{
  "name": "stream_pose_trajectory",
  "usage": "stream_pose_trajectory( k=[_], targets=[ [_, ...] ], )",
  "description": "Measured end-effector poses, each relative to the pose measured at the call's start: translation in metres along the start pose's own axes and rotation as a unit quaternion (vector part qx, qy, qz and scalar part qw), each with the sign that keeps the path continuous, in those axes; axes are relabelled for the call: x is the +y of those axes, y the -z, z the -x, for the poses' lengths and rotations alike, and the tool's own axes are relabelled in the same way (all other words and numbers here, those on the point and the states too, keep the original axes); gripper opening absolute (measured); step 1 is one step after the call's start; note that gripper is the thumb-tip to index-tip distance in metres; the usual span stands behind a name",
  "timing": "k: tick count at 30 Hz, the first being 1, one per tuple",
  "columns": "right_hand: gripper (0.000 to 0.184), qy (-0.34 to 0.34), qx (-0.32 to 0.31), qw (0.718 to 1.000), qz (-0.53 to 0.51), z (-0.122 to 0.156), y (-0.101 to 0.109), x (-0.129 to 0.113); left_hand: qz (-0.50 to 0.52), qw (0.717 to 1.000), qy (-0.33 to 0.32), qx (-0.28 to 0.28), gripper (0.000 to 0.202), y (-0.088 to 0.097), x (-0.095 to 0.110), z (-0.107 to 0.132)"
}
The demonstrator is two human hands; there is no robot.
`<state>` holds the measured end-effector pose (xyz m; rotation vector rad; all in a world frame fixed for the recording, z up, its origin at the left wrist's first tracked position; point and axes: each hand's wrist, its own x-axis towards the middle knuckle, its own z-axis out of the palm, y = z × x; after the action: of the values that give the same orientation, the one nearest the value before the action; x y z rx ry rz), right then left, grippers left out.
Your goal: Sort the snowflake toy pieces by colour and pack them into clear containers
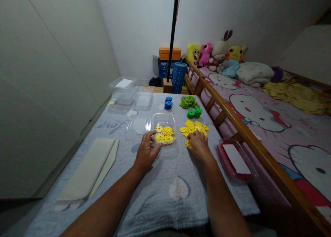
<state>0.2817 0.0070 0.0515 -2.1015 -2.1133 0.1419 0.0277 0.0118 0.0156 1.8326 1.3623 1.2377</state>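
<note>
Forearms lead to left hand [145,153] with fingers steadying clear tub [164,127]; right hand [198,145] fingers pinch yellow discs [193,127] just beyond them. Best: lift few, keep tub still.

Left hand [145,153] rests against the near edge of the clear plastic tub [164,126], yellow snowflake discs [163,134] inside it. Right of the tub, the loose pile of yellow discs [193,126] lies under the right hand [198,145]. Behind that pile sit the green discs [191,107]; the red-filled lidded tray [236,159] sits far right.
</note>
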Motion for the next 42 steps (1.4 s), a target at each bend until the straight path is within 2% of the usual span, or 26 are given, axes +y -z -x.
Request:
stream_pose_trajectory(
  k=[4,7,10,12,16,20,23,26,29,32,35,38,42],
  targets=[
    [0.011,0.029,-0.021,0.990,-0.138,-0.011,0.016,0.003,0.005,1.000,-0.010,-0.008,0.036,0.000,-0.002,0.001],
    [0.011,0.042,0.036,0.960,-0.276,-0.023,0.032,-0.005,0.004,1.000,-0.008,-0.008,0.035,0.000,-0.002,0.001],
    [0.009,0.060,0.071,0.934,-0.345,-0.038,0.041,-0.028,0.001,1.000,-0.007,-0.008,0.033,0.001,-0.001,0.001],
    [0.009,0.080,0.059,0.938,-0.332,-0.049,0.041,-0.047,0.000,1.000,-0.009,-0.011,0.032,0.001,-0.001,0.001],
    [0.012,0.108,0.025,0.970,-0.216,-0.064,0.034,-0.079,0.000,1.000,-0.010,-0.013,0.031,0.002,-0.001,0.000],
    [0.016,0.101,0.023,0.982,-0.160,-0.068,0.025,-0.090,0.001,1.000,-0.007,-0.009,0.031,0.001,-0.001,0.000],
    [0.025,0.090,0.073,0.976,-0.184,-0.066,0.023,-0.076,0.001,1.000,-0.006,-0.009,0.032,0.001,-0.001,0.001],
    [0.021,0.070,0.092,0.971,-0.209,-0.059,0.026,-0.044,-0.001,1.000,-0.001,-0.011,0.033,0.001,-0.001,0.001],
    [0.018,0.032,0.078,0.978,-0.189,-0.045,0.028,-0.007,-0.002,1.000,0.005,-0.008,0.032,0.001,-0.001,0.001],
    [0.019,0.007,0.019,0.993,-0.120,-0.024,0.022,0.021,-0.006,1.000,0.009,-0.011,0.030,0.000,0.000,0.002],
    [0.028,0.012,-0.035,0.997,-0.073,-0.003,0.010,0.031,-0.010,1.000,0.009,-0.015,0.028,0.000,-0.001,0.002],
    [0.032,0.014,-0.043,0.998,-0.050,0.009,0.001,0.029,-0.011,1.000,0.005,-0.016,0.028,0.000,-0.001,0.003],
    [0.028,0.012,-0.046,0.998,-0.051,0.011,0.000,0.026,-0.013,1.000,0.006,-0.018,0.027,0.000,0.000,0.003]
  ],
)
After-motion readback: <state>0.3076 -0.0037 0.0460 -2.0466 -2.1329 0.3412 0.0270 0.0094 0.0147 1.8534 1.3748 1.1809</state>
